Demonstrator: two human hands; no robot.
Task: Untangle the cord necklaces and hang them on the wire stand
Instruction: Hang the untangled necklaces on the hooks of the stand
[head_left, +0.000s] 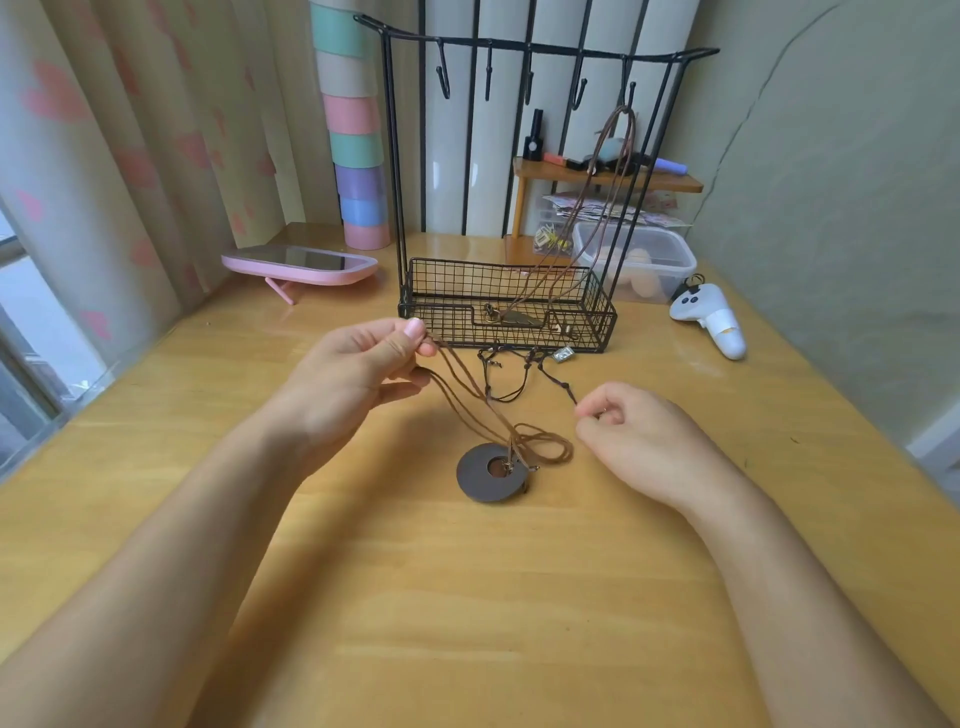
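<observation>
Cord (467, 387) slants from left hand (358, 374) down-right to flat ring pendant (480, 480).

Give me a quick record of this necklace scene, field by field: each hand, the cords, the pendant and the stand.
Left hand: pinches brown cord, raised above table
Right hand: pinches end of black cord
Disc pendant: on table, strung on brown cord
Wire stand: one hung necklace on rightmost hook; four hooks bare
</observation>
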